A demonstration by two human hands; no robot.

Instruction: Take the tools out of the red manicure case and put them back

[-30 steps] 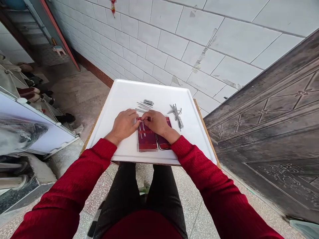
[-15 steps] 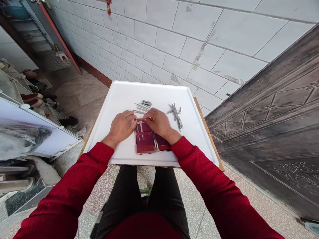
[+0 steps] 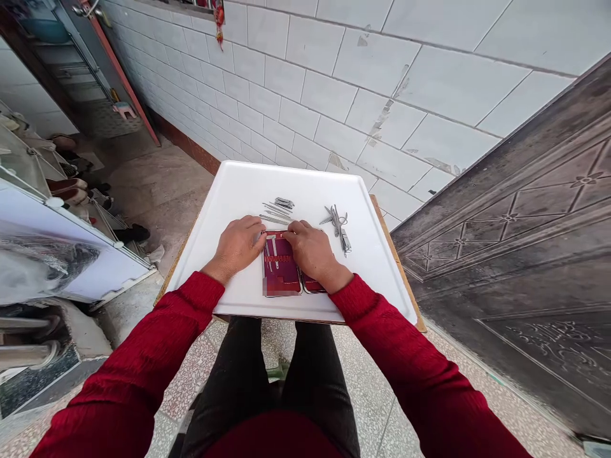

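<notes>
A dark red manicure case [image 3: 282, 287] lies unfolded on a white tray [image 3: 248, 181]. Slim metal tools [image 3: 275, 251] are tucked under the elastic loops of its left half. My left hand [image 3: 238, 247] grips the upper left corner of the case between thumb and curled fingers. At the upper edge, my right hand [image 3: 315, 253] is closed in a pinch, its palm covering much of the right half; what sits in its fingertips is hidden. Just beyond the hands lie several thin metal tools [image 3: 275, 212] and a small pile of nail clippers [image 3: 285, 203].
Scissors and other metal tools [image 3: 338, 224] lie in a heap on the tray's right side. The tray rests on a wooden board [image 3: 382, 210]. A tiled wall [image 3: 286, 83] stands behind, a dark patterned door [image 3: 506, 235] to the right, a shoe rack [image 3: 62, 210] to the left.
The view has shifted slightly. My right hand has moved a little right along the case's upper edge, uncovering more of the left half's tools. My left hand keeps its place at the corner.
</notes>
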